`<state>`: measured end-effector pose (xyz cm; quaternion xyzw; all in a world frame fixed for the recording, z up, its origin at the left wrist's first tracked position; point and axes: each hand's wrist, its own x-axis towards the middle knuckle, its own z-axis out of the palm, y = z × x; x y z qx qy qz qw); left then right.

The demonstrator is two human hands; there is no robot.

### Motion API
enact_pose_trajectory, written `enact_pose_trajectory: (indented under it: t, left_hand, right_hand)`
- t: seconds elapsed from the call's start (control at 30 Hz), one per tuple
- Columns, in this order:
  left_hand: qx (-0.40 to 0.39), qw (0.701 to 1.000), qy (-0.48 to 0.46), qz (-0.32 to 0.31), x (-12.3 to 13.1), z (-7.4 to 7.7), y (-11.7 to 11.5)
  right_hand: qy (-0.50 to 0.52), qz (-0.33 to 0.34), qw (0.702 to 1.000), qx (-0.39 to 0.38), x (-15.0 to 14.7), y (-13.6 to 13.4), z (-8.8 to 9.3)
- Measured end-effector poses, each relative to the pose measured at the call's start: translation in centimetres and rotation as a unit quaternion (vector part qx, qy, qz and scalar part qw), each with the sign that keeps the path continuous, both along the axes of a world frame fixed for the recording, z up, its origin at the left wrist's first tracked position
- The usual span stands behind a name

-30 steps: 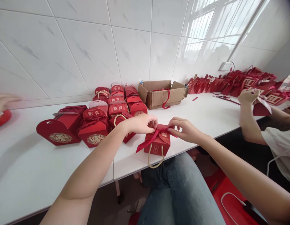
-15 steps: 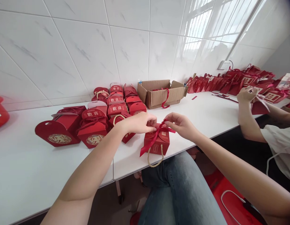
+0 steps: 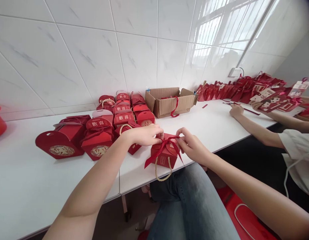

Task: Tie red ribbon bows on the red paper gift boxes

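Observation:
A small red gift box (image 3: 163, 157) stands near the table's front edge, a beige rope handle (image 3: 163, 179) hanging down its front. Across its top lies a dark red ribbon (image 3: 166, 142) in a bow, with tails falling over the front. On the bow's left side, my left hand (image 3: 150, 135) pinches a loop close to the box top. My right hand (image 3: 190, 144) pinches the loop on the right between thumb and finger. Just left of the box, another red gift box (image 3: 132, 149) with a rope handle is partly hidden by my left wrist.
Several finished-looking red boxes (image 3: 96, 141) crowd the left of the white table (image 3: 16, 186). Behind is an open cardboard box (image 3: 169, 108) with ribbon over its edge. At right, a co-worker's hand (image 3: 236, 110) rests near ribbons, beside many red boxes (image 3: 246, 88).
The bow's loops now stand out to both sides, and the right-hand ribbon tail hangs down. Both hands have shifted slightly lower. The co-worker's hand has moved left onto the table.

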<state>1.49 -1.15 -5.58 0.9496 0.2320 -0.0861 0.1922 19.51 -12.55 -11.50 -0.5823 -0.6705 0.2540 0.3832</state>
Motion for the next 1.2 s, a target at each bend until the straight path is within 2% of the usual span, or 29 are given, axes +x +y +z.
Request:
enact_pose_trajectory:
  t: [0.07, 0.23, 0.37, 0.47, 0.77, 1.0, 1.2]
  left_hand:
    - [0.007, 1.000, 0.010, 0.000, 0.0, 0.0, 0.0]
    - [-0.008, 1.000, -0.021, -0.020, 0.1, 0.1, -0.2]
    - [-0.027, 0.998, -0.046, -0.038, 0.1, 0.2, -0.2]
    - [-0.037, 0.998, -0.053, -0.028, 0.0, 0.1, 0.1]
    - [-0.038, 0.998, -0.046, 0.000, 0.0, -0.3, 0.8]
    - [-0.012, 0.998, -0.055, 0.009, 0.7, -0.6, 0.4]
    - [0.003, 0.998, -0.068, 0.014, 0.8, -0.7, 0.2]
  right_hand:
    - [0.020, -0.008, 1.000, -0.010, 0.1, 0.0, -0.2]
    - [0.092, -0.048, 0.994, 0.046, 0.5, 1.2, -0.5]
    - [0.189, -0.064, 0.980, -0.022, 0.3, 1.7, 0.2]
    - [0.238, -0.063, 0.968, -0.054, 0.2, 1.7, 0.6]
    - [0.269, -0.060, 0.961, -0.023, 0.7, 1.9, 0.0]
    - [0.337, -0.016, 0.937, -0.084, 0.7, 1.5, 0.6]
    - [0.282, -0.056, 0.956, -0.053, 0.5, 1.8, 0.5]
